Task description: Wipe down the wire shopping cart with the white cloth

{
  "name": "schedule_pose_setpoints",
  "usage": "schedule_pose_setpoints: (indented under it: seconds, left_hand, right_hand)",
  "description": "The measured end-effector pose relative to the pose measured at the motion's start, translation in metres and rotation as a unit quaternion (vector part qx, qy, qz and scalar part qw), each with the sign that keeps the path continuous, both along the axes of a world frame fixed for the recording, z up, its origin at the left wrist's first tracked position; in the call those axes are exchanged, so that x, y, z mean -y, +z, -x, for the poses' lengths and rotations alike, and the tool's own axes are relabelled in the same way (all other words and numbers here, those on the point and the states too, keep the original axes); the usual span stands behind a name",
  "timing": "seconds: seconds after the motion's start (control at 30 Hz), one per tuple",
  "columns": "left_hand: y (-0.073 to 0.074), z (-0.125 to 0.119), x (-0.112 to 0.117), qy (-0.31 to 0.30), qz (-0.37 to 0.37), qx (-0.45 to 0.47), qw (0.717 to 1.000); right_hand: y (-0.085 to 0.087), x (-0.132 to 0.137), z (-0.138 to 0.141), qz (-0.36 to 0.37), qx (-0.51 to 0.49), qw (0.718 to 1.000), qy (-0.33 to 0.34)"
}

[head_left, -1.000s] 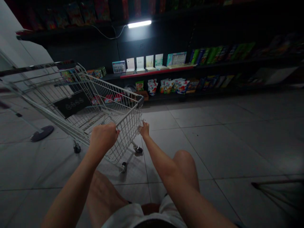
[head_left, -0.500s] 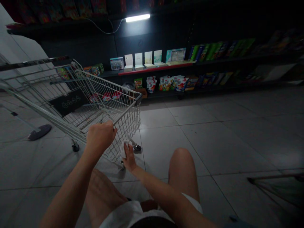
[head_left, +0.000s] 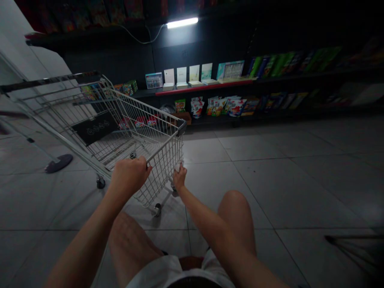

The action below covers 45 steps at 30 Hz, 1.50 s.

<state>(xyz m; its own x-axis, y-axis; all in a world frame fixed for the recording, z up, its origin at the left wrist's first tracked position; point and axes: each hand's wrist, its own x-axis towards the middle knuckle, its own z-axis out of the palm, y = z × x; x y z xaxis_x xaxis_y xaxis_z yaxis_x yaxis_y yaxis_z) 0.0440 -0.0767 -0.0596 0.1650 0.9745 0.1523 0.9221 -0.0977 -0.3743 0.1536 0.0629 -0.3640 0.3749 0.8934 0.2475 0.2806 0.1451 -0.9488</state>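
Observation:
A wire shopping cart stands at the left, its narrow end toward me and its basket holding nothing that I can make out. My left hand is closed around the top rim at the near corner of that end. Lower down, my right hand presses a crumpled white cloth against the wire mesh by the far corner. Fingers cover part of the cloth, and it looks like a wipe or tissue. Below the basket a front caster wheel rests on the floor.
Behind the cart runs a dark shelf unit with books and snack bags, under a lit tube lamp. A round stand base is on the left. Thin dark legs of some object show at right.
My right hand has moved up and to the right along the mesh with the cloth, toward the far corner. My left hand keeps its grip on the rim. The view has shifted slightly left.

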Motion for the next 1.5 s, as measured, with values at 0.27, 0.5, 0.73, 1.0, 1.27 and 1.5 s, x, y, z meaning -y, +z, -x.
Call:
schedule_pose_setpoints:
  seconds: [0.27, 0.5, 0.73, 1.0, 1.27, 1.5]
  left_hand:
    - [0.004, 0.017, 0.008, 0.009, 0.014, -0.023, 1.000]
    - [0.006, 0.043, 0.023, 0.007, 0.037, -0.031, 0.999]
    - [0.003, 0.065, 0.025, -0.015, 0.042, -0.032, 0.998]
    - [0.003, 0.069, 0.018, -0.021, 0.039, -0.026, 0.999]
    - [-0.002, 0.081, 0.024, -0.033, 0.032, -0.010, 0.999]
    - [-0.002, 0.086, 0.029, -0.036, 0.031, -0.025, 0.999]
  right_hand:
    - [-0.024, 0.136, 0.066, -0.009, -0.044, 0.989, 0.138]
    - [0.137, 0.052, -0.033, -0.293, 0.066, 0.954, -0.010]
    - [0.190, -0.048, -0.059, -0.313, 0.260, 0.913, -0.020]
    - [0.141, -0.008, -0.030, -0.296, 0.196, 0.935, -0.024]
    - [0.206, -0.040, -0.109, -0.342, 0.215, 0.914, -0.033]
    - [0.324, -0.051, -0.071, -0.054, 0.451, 0.699, 0.552]
